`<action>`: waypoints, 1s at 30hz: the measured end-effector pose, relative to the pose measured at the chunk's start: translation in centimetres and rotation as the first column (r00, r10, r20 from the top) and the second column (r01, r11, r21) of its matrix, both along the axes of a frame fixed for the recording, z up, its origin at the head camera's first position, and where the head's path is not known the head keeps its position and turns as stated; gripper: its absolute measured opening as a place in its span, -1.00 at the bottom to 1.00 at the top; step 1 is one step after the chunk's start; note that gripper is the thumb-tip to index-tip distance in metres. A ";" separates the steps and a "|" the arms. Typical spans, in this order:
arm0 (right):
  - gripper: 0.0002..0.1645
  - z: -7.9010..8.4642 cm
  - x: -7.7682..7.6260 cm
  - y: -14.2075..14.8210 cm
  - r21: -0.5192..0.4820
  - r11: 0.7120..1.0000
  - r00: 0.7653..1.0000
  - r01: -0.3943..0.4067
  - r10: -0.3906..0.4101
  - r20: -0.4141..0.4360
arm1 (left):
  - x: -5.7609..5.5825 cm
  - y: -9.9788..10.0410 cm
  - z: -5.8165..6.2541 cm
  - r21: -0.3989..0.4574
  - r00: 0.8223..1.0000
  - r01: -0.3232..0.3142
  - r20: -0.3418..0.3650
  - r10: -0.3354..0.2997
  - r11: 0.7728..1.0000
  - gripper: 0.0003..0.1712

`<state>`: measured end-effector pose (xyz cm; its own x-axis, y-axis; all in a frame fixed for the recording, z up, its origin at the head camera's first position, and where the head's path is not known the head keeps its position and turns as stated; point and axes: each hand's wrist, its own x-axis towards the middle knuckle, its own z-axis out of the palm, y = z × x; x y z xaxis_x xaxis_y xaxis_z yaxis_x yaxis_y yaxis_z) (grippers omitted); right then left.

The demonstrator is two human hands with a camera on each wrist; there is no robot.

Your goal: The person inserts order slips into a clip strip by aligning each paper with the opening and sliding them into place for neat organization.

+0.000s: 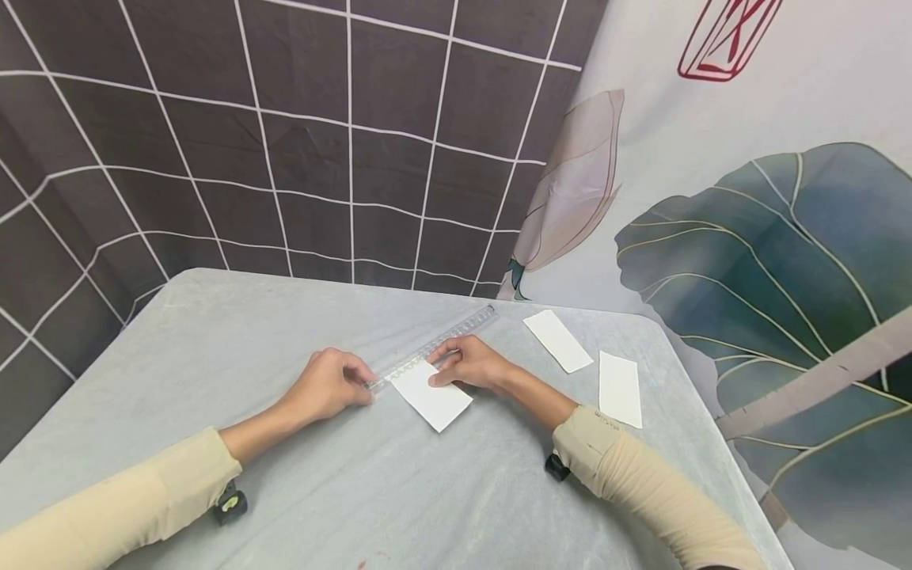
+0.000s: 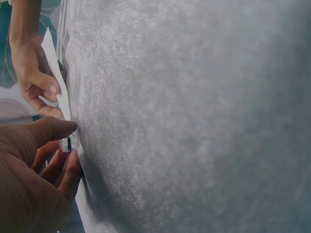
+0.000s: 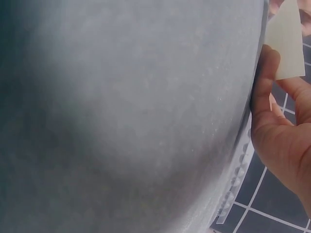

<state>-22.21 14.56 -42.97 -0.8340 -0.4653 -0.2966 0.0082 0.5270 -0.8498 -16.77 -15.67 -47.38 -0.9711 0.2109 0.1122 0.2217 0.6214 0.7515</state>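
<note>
A clear plastic ruler (image 1: 470, 323) lies slantwise on the table. My left hand (image 1: 324, 385) pinches its near left end between thumb and fingers; the left wrist view shows that ruler end poking out below the thumb. Against the ruler's lower edge sits a white piece of paper (image 1: 433, 402), its top edge lined up along it. My right hand (image 1: 472, 364) grips the paper's right side, thumb on its face, with other fingers reaching over the ruler's edge. In the right wrist view, the paper (image 3: 290, 43) rises beyond the fingers, and part of the ruler (image 3: 237, 182) shows below the hand.
Two more white paper pieces, an upper one (image 1: 559, 340) and a lower one (image 1: 620, 389), lie to the right. The grey cloth-covered table (image 1: 321, 491) ends at a dark tiled-pattern curtain (image 1: 306, 150) behind and a leaf-printed hanging (image 1: 769, 261) on the right.
</note>
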 end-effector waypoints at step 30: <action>-0.50 0.0 0.5 -0.6 -0.012 1.000 1.000 0.015 -0.015 -0.004 | -1.3 -0.6 -1.8 -0.041 0.999 -0.007 0.053 0.010 0.999 -0.71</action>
